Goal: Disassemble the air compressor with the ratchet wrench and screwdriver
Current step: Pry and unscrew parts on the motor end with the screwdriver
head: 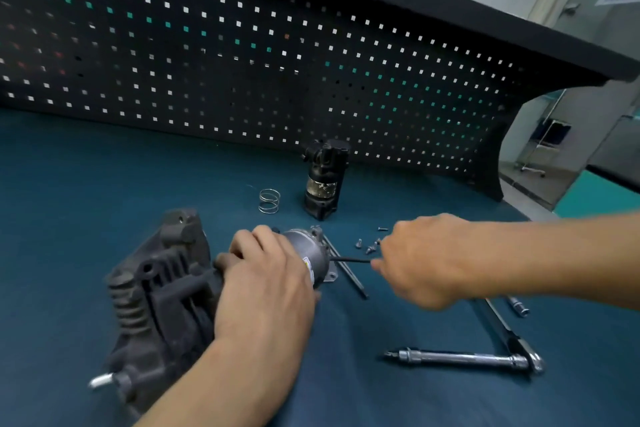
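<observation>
— Two hands are seen at the air compressor (162, 291), which is laid near the bench's (69, 184) front left. How is it held?
— Its silver motor end is gripped from above by the left hand (266, 274), fingers curled over it.
— And the right hand (426, 260)?
— It is closed round the screwdriver (349, 259), whose dark shaft is set against the motor's end plate. The ratchet wrench (464, 357) is laid toward the front right edge, untouched.

Dim, cool light, soft picture
The right hand (422, 260) is motion-blurred; the pegboard (242, 55) curves at the wide-angle edges.
</observation>
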